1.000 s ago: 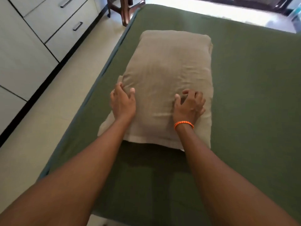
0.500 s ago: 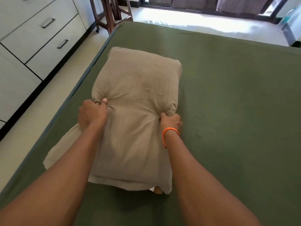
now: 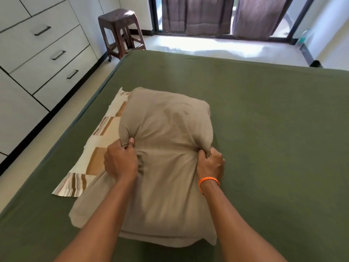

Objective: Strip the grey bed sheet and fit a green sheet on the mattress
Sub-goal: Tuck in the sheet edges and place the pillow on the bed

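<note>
Both hands clamped on pillow point(image 3: 166, 148): left hand point(image 3: 120, 161) and right hand point(image 3: 210, 164) bunch its sides; long axis runs away along green sheet point(image 3: 264, 120).

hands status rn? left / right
Left hand: closed, gripping the beige pillow.
Right hand: closed, gripping the same pillow.

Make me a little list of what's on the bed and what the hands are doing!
bed: green sheet covers the mattress
pillow: tan pillow lies on the sheet
under pillow: striped brown and cream cloth, sticking out on the left
left hand: grips the pillow's cover
right hand: grips the pillow's cover
beside bed: brown stool
</note>
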Demonstrator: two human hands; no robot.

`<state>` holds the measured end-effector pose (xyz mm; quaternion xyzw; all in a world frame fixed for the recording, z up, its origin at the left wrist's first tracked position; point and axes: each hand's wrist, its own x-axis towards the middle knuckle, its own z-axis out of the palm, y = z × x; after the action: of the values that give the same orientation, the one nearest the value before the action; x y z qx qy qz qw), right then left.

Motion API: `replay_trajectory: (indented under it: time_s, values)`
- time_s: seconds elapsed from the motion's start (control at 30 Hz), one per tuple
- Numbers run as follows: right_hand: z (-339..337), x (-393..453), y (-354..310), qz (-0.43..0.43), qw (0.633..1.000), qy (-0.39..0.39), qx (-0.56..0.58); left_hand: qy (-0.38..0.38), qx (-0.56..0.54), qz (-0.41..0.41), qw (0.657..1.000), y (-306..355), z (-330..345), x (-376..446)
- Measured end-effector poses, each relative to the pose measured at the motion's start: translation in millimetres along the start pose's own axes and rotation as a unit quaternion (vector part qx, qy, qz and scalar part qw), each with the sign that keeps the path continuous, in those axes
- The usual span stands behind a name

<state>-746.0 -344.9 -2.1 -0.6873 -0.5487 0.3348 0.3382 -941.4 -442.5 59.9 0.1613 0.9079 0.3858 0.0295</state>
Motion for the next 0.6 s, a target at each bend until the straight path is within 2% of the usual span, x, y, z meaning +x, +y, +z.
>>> replay_trajectory:
  time_s: [0.3,0.6]
  values:
    - [-198,-27,103,-0.015,0.997,0.063,-0.04,-0.05,-0.043,-0.019,0.998,21,2,-213]
    - [-362,21,236,0.001,0.989,0.137,-0.06,-0.106,-0.087,0.016,0.99,74,75,-400]
